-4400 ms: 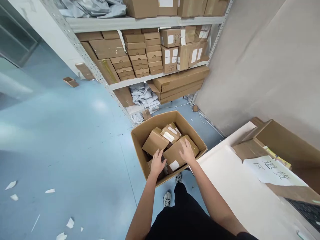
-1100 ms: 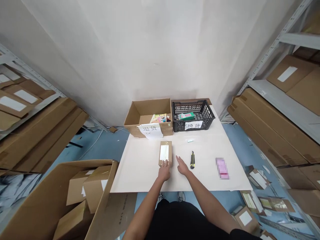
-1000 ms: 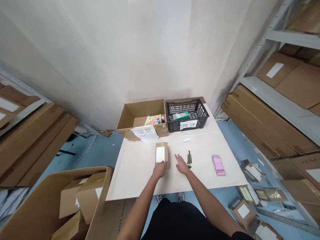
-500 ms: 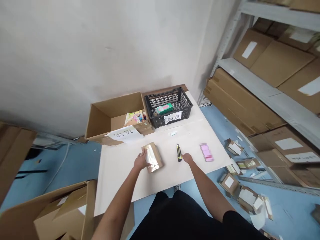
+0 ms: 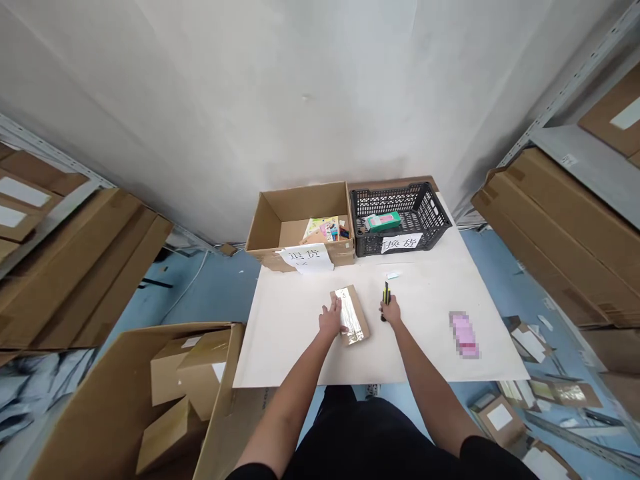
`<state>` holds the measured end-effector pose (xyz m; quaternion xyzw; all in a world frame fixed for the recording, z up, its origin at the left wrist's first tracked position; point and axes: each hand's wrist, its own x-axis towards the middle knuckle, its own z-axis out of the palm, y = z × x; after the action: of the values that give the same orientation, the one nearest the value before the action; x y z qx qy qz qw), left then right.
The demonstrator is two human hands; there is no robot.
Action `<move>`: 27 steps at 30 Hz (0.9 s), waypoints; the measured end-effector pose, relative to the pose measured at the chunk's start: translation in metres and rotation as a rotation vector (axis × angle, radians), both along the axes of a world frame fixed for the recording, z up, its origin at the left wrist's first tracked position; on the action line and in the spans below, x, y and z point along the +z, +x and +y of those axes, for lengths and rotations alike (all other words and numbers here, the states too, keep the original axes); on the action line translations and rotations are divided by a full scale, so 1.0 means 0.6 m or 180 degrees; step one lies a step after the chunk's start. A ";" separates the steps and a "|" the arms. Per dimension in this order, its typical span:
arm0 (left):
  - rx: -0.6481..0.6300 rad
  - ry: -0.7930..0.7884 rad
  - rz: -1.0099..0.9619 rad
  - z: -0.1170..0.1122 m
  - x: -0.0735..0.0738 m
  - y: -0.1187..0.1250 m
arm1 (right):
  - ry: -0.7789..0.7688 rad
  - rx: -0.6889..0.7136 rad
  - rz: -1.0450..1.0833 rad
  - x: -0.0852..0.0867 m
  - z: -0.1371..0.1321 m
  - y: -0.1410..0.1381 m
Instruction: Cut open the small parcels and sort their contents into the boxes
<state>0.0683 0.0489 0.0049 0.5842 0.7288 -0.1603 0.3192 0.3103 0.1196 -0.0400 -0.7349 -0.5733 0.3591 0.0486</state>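
A small cardboard box (image 5: 359, 313) with shiny clear tape along its top lies on the white table. My left hand (image 5: 331, 319) holds the left edge of this box, fingers over the top and thumb lower down. To the right of it, my right hand (image 5: 391, 311) is closed around a black and yellow utility knife (image 5: 386, 293), which points away from me. Whether its blade is out cannot be made out. A small white and bluish piece (image 5: 393, 275) lies just beyond the knife.
At the table's (image 5: 280, 320) back stand an open carton (image 5: 260, 250) with colourful packets and a black plastic crate (image 5: 360, 247) holding a green box (image 5: 384, 221). A blurred pink item (image 5: 464, 335) lies right. A large carton (image 5: 125, 340) of boxes stands lower left; shelves flank both sides.
My right hand has taken hold of the utility knife, which lay beside it before. The left hand stays on the box. My view has turned to the left.
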 end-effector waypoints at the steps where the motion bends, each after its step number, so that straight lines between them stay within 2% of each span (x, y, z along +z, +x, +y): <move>1: -0.0016 0.0017 0.0009 0.000 -0.001 0.000 | 0.0036 0.0082 0.0110 0.016 0.000 -0.025; 4: -0.0110 0.0122 0.0031 0.000 -0.002 0.001 | 0.0268 0.0697 0.0409 0.065 -0.011 -0.109; 6: -0.0139 0.0171 0.0025 0.000 -0.001 0.000 | 0.0328 0.0974 0.0216 0.091 -0.023 -0.162; 10: -0.0143 0.0277 -0.0173 -0.001 0.003 -0.004 | 0.0085 0.1069 -0.0309 0.111 -0.038 -0.233; 13: -0.0257 0.0330 -0.0369 -0.004 0.007 -0.016 | 0.0018 0.1046 -0.0545 0.110 -0.043 -0.252; 19: -0.0489 0.0399 -0.0644 -0.004 0.011 -0.048 | -0.0032 0.0923 -0.0731 0.113 -0.050 -0.259; 27: -0.0481 0.0418 -0.0661 -0.008 0.009 -0.054 | -0.0151 0.1024 -0.0958 0.120 -0.052 -0.270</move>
<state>0.0359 0.0441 0.0102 0.6705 0.6547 -0.0746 0.3410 0.1485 0.0884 0.0322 -0.6802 -0.6754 0.2618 -0.1127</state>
